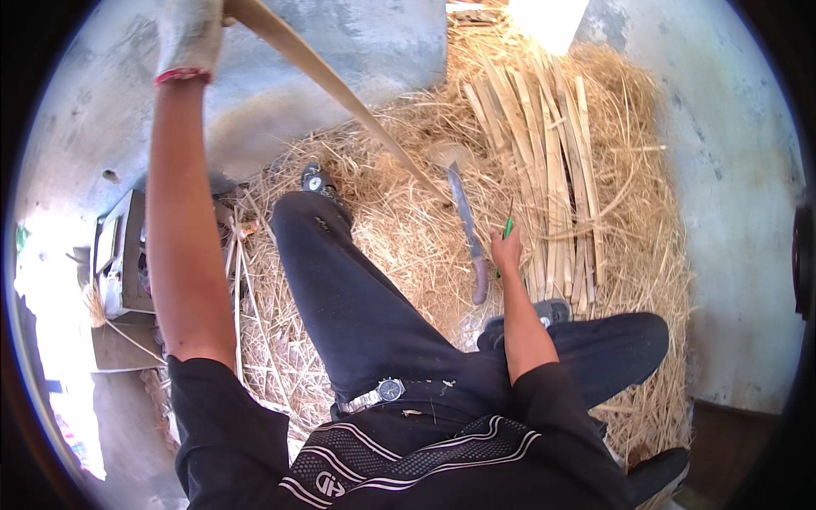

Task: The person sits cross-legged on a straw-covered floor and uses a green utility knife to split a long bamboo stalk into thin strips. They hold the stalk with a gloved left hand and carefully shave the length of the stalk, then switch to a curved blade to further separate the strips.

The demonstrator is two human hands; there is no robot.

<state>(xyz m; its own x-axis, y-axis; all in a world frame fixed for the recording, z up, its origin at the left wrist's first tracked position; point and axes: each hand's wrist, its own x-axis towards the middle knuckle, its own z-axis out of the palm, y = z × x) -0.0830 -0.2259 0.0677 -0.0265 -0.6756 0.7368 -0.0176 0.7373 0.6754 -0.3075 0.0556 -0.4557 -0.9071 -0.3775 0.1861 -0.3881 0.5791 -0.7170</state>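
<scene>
Raised at the upper left, my left hand (189,41) wears a white knitted glove with a red cuff and is closed on the upper end of a long bamboo strip (327,89). The top of the hand is cut off by the picture's edge. That strip slants down to the right, its lower end reaching the shavings near the large knife. My bare right hand (506,248) is closed round a thin tool with a green handle (508,227), its slim tip pointing away from me. Just left of it lies a large knife (464,210) with a brown handle, on the shavings.
Split strips (552,161) lie in a bundle beyond my right hand. Pale shavings (408,246) cover the floor. A silver wristwatch (388,390) rests on my lap. Grey walls (722,170) stand to the right and ahead; a box-like object (126,255) stands at the left.
</scene>
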